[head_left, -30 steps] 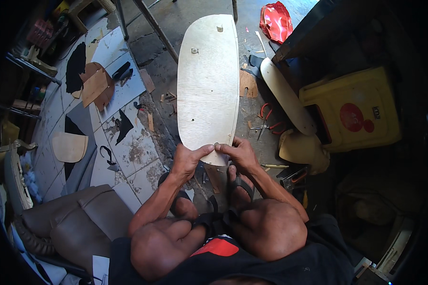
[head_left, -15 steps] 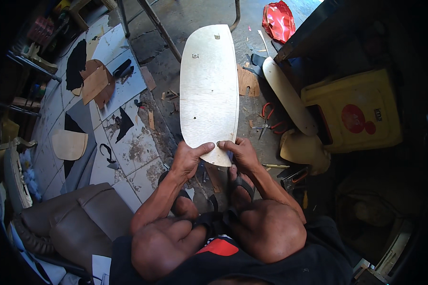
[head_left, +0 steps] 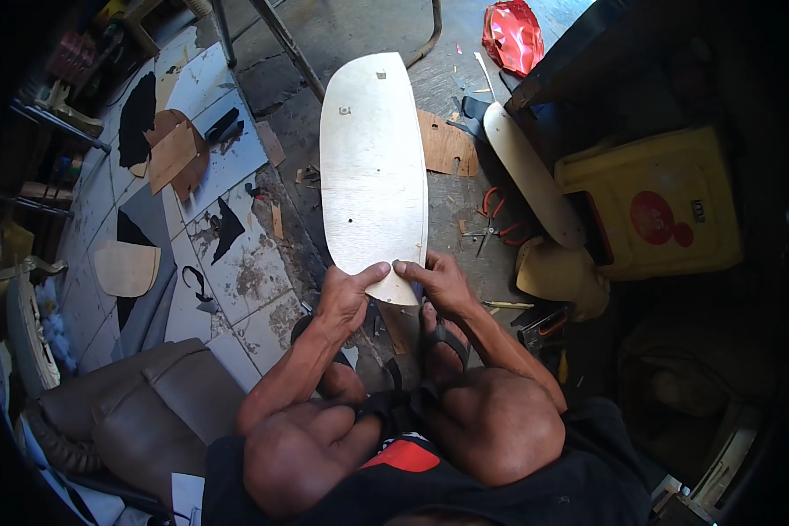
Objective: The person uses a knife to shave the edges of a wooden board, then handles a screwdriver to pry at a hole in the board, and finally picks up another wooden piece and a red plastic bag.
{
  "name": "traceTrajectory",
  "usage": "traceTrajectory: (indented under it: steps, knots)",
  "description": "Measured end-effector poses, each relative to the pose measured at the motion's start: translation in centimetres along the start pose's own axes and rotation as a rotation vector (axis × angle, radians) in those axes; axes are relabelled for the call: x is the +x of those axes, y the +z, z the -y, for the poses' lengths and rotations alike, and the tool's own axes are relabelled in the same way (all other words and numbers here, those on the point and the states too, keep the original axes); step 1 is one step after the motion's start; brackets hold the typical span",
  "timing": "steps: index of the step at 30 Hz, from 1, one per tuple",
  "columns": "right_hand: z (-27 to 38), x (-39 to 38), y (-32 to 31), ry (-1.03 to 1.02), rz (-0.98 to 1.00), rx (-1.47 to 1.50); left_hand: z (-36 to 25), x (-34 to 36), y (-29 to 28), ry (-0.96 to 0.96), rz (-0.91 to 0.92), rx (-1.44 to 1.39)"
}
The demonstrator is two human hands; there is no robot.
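A long, pale plywood panel [head_left: 373, 167] with rounded ends, small holes and small metal fittings near its far end is held out in front of me. My left hand [head_left: 346, 296] grips its near left edge, thumb on top and fingers underneath. On the near right edge, my right hand [head_left: 436, 282] holds it the same way, the two thumbs close together. A second layer's edge shows along the panel's right side. The fingers under the wood are hidden.
Red-handled pliers [head_left: 491, 219] lie on the floor to the right, near another long wooden panel [head_left: 522, 167] leaning against a yellow container [head_left: 675, 210]. Wood and black fabric scraps [head_left: 228, 230] litter the left tiles. A brown cushion [head_left: 158, 412] sits at near left; metal legs [head_left: 285, 44] stand ahead.
The panel has shifted slightly left, and its far end has come a little nearer. Both hands keep their hold, the right thumb moving slightly left.
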State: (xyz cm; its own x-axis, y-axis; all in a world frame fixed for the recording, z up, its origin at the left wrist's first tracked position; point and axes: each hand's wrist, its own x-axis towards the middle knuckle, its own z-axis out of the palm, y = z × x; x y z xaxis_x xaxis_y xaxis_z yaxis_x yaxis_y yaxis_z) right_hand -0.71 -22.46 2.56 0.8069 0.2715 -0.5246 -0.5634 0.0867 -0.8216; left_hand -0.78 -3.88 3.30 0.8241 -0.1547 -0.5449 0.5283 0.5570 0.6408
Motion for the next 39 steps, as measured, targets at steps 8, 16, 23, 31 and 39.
traceTrajectory:
  steps: [8,16,23,31,39]
  knots:
    - [-0.7,0.1,-0.3,0.012,-0.004,-0.013,0.2,0.5,-0.1,-0.021,-0.011,0.016]
    - [-1.9,0.4,-0.6,0.098,0.062,0.053,0.7,0.2,-0.7,-0.059,0.002,-0.027]
    - [-1.5,0.5,-1.0,0.007,0.016,0.005,0.6,1.4,-0.5,-0.064,-0.007,0.024]
    - [-3.3,2.3,-8.2,-0.303,-0.433,-0.883,-0.9,-0.6,-5.4,0.022,-0.135,0.169]
    - [1.6,3.6,-30.0,0.122,-0.836,-1.324,-0.7,-4.7,-10.2,0.128,-0.284,0.418]
